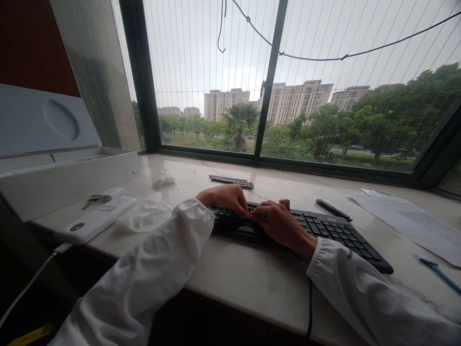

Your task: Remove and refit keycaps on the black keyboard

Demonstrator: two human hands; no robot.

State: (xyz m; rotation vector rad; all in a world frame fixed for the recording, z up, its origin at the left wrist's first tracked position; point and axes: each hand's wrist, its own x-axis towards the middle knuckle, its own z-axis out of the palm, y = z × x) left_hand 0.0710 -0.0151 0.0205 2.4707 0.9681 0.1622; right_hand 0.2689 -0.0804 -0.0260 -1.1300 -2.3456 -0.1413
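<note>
A black computer keyboard [334,230] lies at a slant on the pale stone sill, its number pad towards the right. Over its left and middle part, my left hand [228,198] reaches in with fingers pinched together. My right hand [279,222] meets it there, thumb and forefinger pinched at the same spot. The fingertips of both hands touch or nearly touch just above the keys. Whatever they hold, if anything, is too small to make out. Under and beside the hands, the left part of the keyboard looks partly stripped of keycaps.
Behind the keyboard lie a row of loose dark pieces [231,181] and a dark strip [333,210]. Left are crumpled tissue [147,214], a white power bank [97,218] with a cable, and an open white box [68,175]. Right are paper sheets [406,221] and a blue tool [440,274].
</note>
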